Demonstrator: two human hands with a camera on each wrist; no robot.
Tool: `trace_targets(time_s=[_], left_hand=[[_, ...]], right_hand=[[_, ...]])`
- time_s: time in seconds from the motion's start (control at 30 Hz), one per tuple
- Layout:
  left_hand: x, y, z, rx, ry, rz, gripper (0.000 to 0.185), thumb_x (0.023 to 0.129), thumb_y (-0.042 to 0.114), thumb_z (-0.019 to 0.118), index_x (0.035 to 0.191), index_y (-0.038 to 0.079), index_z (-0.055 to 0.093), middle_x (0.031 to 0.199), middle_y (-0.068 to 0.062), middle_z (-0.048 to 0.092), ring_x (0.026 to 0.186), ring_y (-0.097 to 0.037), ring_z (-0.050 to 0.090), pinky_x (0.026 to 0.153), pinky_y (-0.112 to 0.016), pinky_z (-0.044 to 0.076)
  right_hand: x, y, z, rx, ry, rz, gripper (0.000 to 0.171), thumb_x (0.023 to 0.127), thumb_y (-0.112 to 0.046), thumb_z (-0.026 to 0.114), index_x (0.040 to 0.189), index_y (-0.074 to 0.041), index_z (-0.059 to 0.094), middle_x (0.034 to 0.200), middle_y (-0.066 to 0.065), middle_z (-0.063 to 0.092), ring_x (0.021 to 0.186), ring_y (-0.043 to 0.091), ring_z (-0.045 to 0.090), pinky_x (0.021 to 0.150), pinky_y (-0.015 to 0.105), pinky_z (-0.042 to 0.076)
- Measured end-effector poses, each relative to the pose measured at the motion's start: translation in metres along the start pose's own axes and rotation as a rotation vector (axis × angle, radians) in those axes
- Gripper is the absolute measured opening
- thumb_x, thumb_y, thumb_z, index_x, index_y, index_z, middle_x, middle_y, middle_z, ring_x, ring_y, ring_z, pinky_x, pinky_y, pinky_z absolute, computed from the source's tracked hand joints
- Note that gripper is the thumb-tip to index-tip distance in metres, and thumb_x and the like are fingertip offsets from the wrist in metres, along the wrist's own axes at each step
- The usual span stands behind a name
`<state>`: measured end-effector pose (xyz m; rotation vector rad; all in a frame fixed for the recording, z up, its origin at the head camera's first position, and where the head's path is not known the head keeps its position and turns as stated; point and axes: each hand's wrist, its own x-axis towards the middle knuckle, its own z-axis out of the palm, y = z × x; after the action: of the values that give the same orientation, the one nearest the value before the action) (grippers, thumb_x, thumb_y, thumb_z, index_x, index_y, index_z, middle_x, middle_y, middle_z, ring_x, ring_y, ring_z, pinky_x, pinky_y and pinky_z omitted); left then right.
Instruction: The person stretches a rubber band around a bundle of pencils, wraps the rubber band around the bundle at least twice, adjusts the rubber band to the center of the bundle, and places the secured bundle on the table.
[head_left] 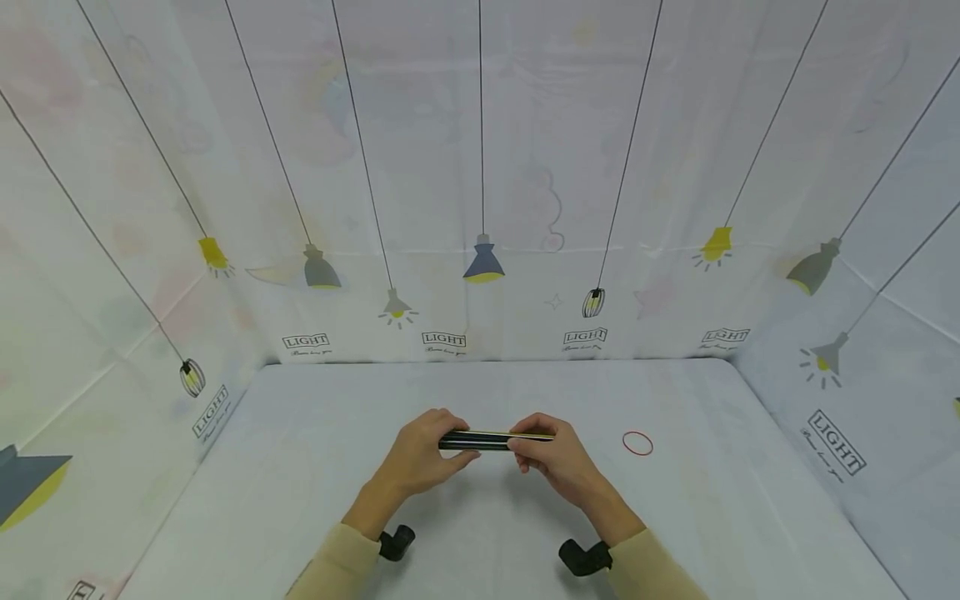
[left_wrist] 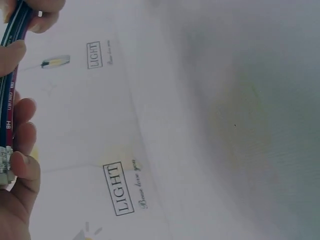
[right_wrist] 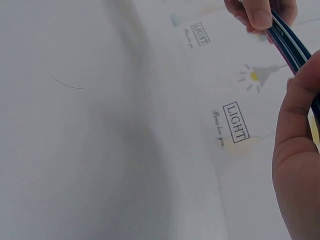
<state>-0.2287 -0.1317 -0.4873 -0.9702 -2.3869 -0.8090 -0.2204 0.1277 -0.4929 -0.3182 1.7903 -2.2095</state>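
Both hands hold a bundle of pencils (head_left: 491, 439) level above the white table (head_left: 300, 467), near its middle. My left hand (head_left: 431, 454) grips the bundle's left end and my right hand (head_left: 551, 457) grips its right end. In the left wrist view the pencils (left_wrist: 10, 75) show dark blue and magenta stripes with metal ferrules near my left hand (left_wrist: 17, 165). The right wrist view shows the pencils (right_wrist: 290, 42) running between the fingers of my right hand (right_wrist: 297, 145). A red rubber band (head_left: 637, 443) lies flat on the table just right of my right hand.
White cloth walls printed with hanging lamps and "LIGHT" labels (head_left: 442, 340) close in the table at the back and both sides. Black wrist camera mounts (head_left: 396, 542) sit below each forearm.
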Motion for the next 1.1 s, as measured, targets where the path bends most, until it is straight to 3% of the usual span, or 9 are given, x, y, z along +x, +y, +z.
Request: trace_targets(time_s=[0.13, 0.23, 0.47, 0.7, 0.9, 1.1], left_hand=[[0.001, 0.0, 0.003, 0.071, 0.074, 0.106, 0.027, 0.076, 0.025, 0.091, 0.092, 0.015, 0.072, 0.081, 0.01, 0.066, 0.073, -0.004, 0.055, 0.064, -0.02, 0.048], [0.001, 0.001, 0.004, 0.029, 0.096, 0.137, 0.024, 0.076, 0.022, 0.09, 0.091, 0.014, 0.073, 0.078, 0.01, 0.067, 0.069, -0.002, 0.056, 0.062, -0.016, 0.047], [0.0, 0.002, 0.004, -0.137, 0.053, 0.129, 0.021, 0.077, 0.015, 0.089, 0.093, 0.011, 0.076, 0.078, 0.007, 0.068, 0.064, -0.003, 0.058, 0.059, -0.014, 0.047], [0.001, 0.003, 0.004, -0.097, 0.057, 0.127, 0.021, 0.075, 0.016, 0.09, 0.089, 0.013, 0.075, 0.075, 0.009, 0.067, 0.065, 0.001, 0.053, 0.06, -0.013, 0.045], [0.001, 0.003, 0.004, -0.087, 0.037, 0.105, 0.019, 0.076, 0.017, 0.089, 0.088, 0.013, 0.075, 0.075, 0.01, 0.065, 0.065, 0.001, 0.052, 0.06, -0.014, 0.044], [0.001, 0.003, 0.005, -0.109, 0.025, 0.075, 0.019, 0.076, 0.019, 0.089, 0.088, 0.015, 0.075, 0.076, 0.013, 0.065, 0.066, 0.002, 0.052, 0.06, -0.015, 0.045]], right_hand=[[-0.001, 0.0, -0.001, 0.008, -0.016, 0.001, 0.028, 0.092, -0.005, 0.074, 0.112, 0.007, 0.059, 0.09, 0.012, 0.062, 0.069, 0.018, 0.059, 0.064, 0.026, 0.053], [-0.002, 0.0, -0.002, 0.013, -0.037, 0.001, 0.028, 0.093, -0.005, 0.072, 0.112, 0.009, 0.058, 0.086, 0.011, 0.062, 0.068, 0.017, 0.059, 0.064, 0.026, 0.053], [-0.004, -0.004, -0.005, 0.02, -0.094, 0.021, 0.021, 0.094, -0.007, 0.071, 0.109, 0.004, 0.061, 0.082, 0.008, 0.062, 0.067, 0.014, 0.059, 0.063, 0.026, 0.053], [-0.004, -0.008, -0.008, 0.013, -0.107, 0.053, 0.018, 0.094, -0.009, 0.072, 0.106, 0.002, 0.065, 0.082, 0.008, 0.062, 0.068, 0.015, 0.06, 0.065, 0.028, 0.054], [-0.006, -0.011, -0.011, -0.018, -0.121, 0.047, 0.027, 0.095, -0.012, 0.072, 0.112, 0.007, 0.063, 0.087, 0.011, 0.064, 0.071, 0.016, 0.063, 0.068, 0.029, 0.057], [-0.008, -0.011, -0.008, 0.005, -0.129, 0.003, 0.016, 0.098, -0.014, 0.067, 0.103, 0.0, 0.062, 0.079, 0.007, 0.059, 0.059, 0.013, 0.052, 0.054, 0.024, 0.044]])
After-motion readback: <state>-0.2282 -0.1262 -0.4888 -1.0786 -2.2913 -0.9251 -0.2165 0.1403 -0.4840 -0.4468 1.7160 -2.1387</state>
